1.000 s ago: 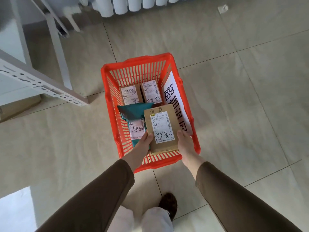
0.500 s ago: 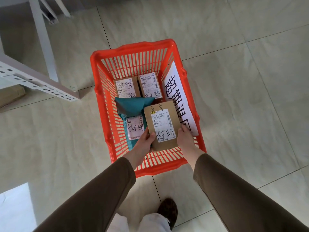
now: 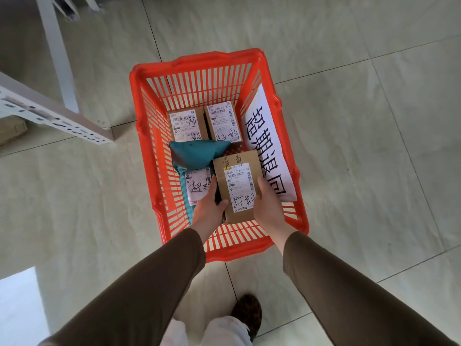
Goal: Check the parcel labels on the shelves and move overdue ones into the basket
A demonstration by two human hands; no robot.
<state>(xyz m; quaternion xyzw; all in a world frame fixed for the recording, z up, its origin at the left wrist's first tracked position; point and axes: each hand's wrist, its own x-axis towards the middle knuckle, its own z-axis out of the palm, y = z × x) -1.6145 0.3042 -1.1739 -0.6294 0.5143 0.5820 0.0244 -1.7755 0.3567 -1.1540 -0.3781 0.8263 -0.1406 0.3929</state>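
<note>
Brown long sleeves (image 3: 139,290) — white trousers (image 3: 224,330), dark shoe (image 3: 248,312).

Floor (image 3: 349,171): pale tiles, dark grout lines.
I see a red basket (image 3: 279,106) standing on it, a white shelf leg (image 3: 58,58) planted far left, and my shoe (image 3: 247,313) near bottom.

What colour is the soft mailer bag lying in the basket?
Teal, with a white label; the head view shows the mailer bag clearly.
</note>
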